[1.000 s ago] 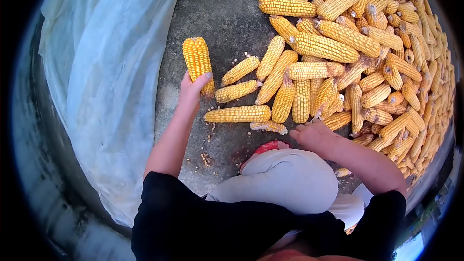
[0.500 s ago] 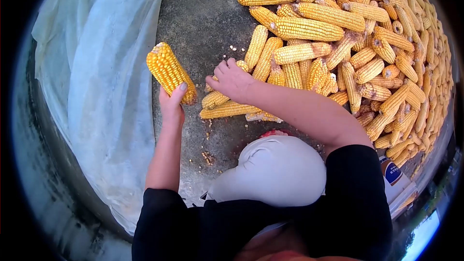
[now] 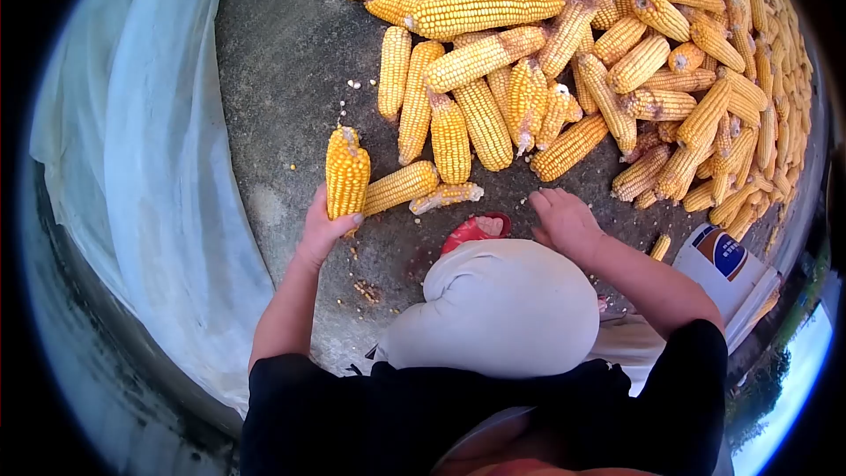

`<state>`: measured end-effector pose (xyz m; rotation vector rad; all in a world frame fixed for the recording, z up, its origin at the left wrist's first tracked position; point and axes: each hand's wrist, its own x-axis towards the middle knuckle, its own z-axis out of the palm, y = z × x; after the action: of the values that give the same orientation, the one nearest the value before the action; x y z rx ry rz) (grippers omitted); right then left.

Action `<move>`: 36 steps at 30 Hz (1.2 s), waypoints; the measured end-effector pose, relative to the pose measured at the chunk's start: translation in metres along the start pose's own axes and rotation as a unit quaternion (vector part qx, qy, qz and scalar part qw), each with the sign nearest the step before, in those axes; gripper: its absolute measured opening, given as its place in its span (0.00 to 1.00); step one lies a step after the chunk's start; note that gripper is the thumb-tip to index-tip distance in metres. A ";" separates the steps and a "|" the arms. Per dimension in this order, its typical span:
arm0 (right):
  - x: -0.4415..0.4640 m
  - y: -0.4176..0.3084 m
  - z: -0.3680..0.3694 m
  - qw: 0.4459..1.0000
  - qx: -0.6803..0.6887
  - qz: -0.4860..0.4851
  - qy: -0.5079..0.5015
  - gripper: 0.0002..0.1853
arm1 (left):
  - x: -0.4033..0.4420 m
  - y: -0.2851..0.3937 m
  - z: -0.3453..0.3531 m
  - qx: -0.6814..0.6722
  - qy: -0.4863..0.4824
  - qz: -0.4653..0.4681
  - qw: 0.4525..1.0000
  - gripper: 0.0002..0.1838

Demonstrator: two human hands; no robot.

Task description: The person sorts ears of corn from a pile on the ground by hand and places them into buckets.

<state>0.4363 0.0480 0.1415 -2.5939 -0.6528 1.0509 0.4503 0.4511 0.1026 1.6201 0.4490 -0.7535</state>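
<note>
My left hand is wrapped round the lower end of a yellow corn cob, holding it nearly upright. Just to its right lies another corn cob, with a short, partly bare cob beyond that. My right hand hovers beside my knee, fingers loosely bent and apart from the thumb, and no object shows in it. The closest cob to this hand is a yellow one at the edge of the pile.
A large corn pile fills the right and back. Pale plastic sheeting lies on the left. Loose kernels dot the concrete floor. A white box and a small cob are at the right.
The view has shifted, so the pile appears further left and higher. My right hand has left the cobs in front and moved right, beside my knee. My left hand still holds its cob, now lower.
</note>
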 end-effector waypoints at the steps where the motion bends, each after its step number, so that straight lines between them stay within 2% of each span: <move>1: 0.035 -0.022 0.013 0.998 0.021 -0.015 0.055 0.24 | 0.000 0.000 -0.001 0.002 0.001 0.005 1.000 0.37; 3: 0.082 -0.053 0.042 0.998 -0.035 -0.030 0.052 0.17 | -0.005 -0.006 -0.003 -0.010 0.025 -0.038 0.999 0.37; 5: 0.096 -0.059 0.077 0.999 0.021 -0.035 0.016 0.14 | -0.004 -0.005 0.001 -0.048 0.026 -0.015 0.998 0.37; 7: 0.060 -0.044 0.070 0.999 0.030 -0.012 -0.002 0.12 | -0.006 -0.010 -0.001 -0.029 0.018 -0.028 0.999 0.37; 9: 0.006 -0.017 0.043 0.999 0.034 0.020 -0.032 0.10 | 0.000 -0.016 -0.003 -0.002 0.027 -0.002 1.000 0.37; 10: -0.027 0.006 0.036 0.995 0.003 0.056 -0.085 0.11 | 0.000 -0.013 -0.002 -0.004 0.019 0.005 1.000 0.37; 11: -0.055 0.035 0.049 0.963 -0.043 0.142 -0.226 0.18 | 0.000 -0.008 0.000 0.005 0.020 0.012 1.000 0.37; 12: -0.074 0.059 0.040 0.884 -0.095 0.183 -0.421 0.25 | 0.001 -0.006 0.004 0.014 0.024 0.016 0.999 0.37; 14: -0.081 0.069 -0.008 0.819 -0.143 0.247 -0.497 0.30 | 0.006 -0.004 0.004 0.018 0.003 0.013 1.000 0.37; 15: -0.070 0.086 0.002 0.890 -0.056 0.287 -0.350 0.30 | 0.005 -0.003 0.001 0.020 -0.004 0.005 1.000 0.37; 16: -0.055 0.097 0.007 0.930 0.034 0.312 -0.193 0.30 | 0.004 0.000 0.003 0.022 0.001 -0.001 1.000 0.36; 17: -0.029 0.103 0.008 0.882 0.284 0.376 -0.025 0.31 | 0.004 0.001 0.000 0.019 -0.008 -0.014 1.000 0.36; 18: 0.000 0.099 0.006 0.736 0.523 0.429 0.029 0.34 | 0.005 0.001 0.000 0.025 -0.003 0.001 1.000 0.36; 19: 0.027 0.097 0.014 0.636 0.639 0.418 0.110 0.33 | 0.005 0.000 0.000 0.031 0.000 0.014 0.999 0.36; 21: 0.060 0.077 0.034 0.590 0.630 0.418 0.285 0.29 | 0.004 0.000 0.001 0.026 0.007 0.001 1.000 0.36; 22: 0.053 0.070 0.033 0.589 0.629 0.422 0.282 0.23 | 0.004 0.001 -0.001 0.020 -0.003 -0.006 1.000 0.37; 23: 0.043 0.062 0.042 0.542 0.700 0.399 0.240 0.22 | 0.005 0.000 -0.004 0.023 0.006 -0.011 1.000 0.37; 25: 0.016 0.011 0.051 0.473 0.780 0.368 0.179 0.25 | 0.010 -0.007 -0.005 0.022 0.004 -0.001 1.000 0.37; 27: 0.018 -0.042 0.073 0.469 0.809 0.318 0.156 0.25 | 0.014 -0.009 -0.005 0.018 -0.005 -0.009 1.000 0.37; 29: 0.050 -0.087 0.097 0.367 0.895 0.214 0.135 0.27 | 0.022 -0.008 0.001 -0.019 -0.005 0.001 1.000 0.37; 30: 0.073 -0.095 0.125 0.534 0.820 0.199 0.056 0.27 | 0.020 -0.006 0.006 -0.062 -0.025 -0.011 0.998 0.37; 31: 0.087 -0.104 0.128 0.590 0.785 0.187 0.027 0.28 | 0.011 -0.006 0.010 -0.087 -0.037 -0.034 0.995 0.37; 32: 0.103 -0.116 0.124 0.603 0.778 0.174 0.014 0.29 | 0.008 -0.005 0.019 -0.117 -0.074 -0.047 0.989 0.37; 34: 0.131 -0.125 0.121 0.570 0.810 0.135 -0.001 0.32 | 0.002 -0.019 0.025 -0.105 -0.122 -0.041 0.986 0.36; 35: 0.140 -0.125 0.119 0.548 0.830 0.106 -0.007 0.33 | -0.011 -0.013 0.011 -0.052 -0.144 -0.135 0.979 0.42; 36: 0.147 -0.126 0.113 0.532 0.844 0.071 -0.016 0.35 | -0.015 0.001 0.009 -0.013 -0.152 -0.144 0.978 0.43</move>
<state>0.4116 0.2386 0.0265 -0.8012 0.5312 0.8730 0.4384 0.4441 0.1132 1.3983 0.4731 -1.1899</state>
